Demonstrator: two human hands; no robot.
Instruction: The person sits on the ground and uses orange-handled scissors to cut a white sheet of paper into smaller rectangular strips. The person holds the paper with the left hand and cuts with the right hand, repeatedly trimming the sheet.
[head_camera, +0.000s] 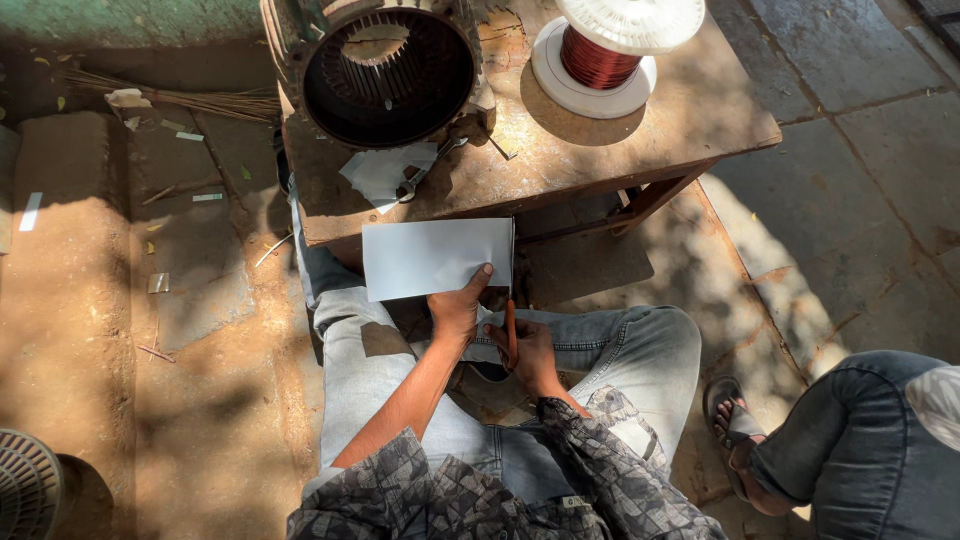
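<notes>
White sheet pinched by left hand (lower edge), right hand gripping scissors

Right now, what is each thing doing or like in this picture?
Left hand: pinching the grey sheet's lower edge.
Right hand: gripping orange-handled scissors.
Grey sheet: flat, held up, scissor blades at its right edge.
Motor shell: hollow, slots without wire.
Wire spool: upright, wound with copper wire.
Wooden table: worn, sunlit.

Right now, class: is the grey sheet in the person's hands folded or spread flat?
Spread flat: the grey sheet shows one smooth rectangle without creases, held at its lower edge by the left hand.
</notes>
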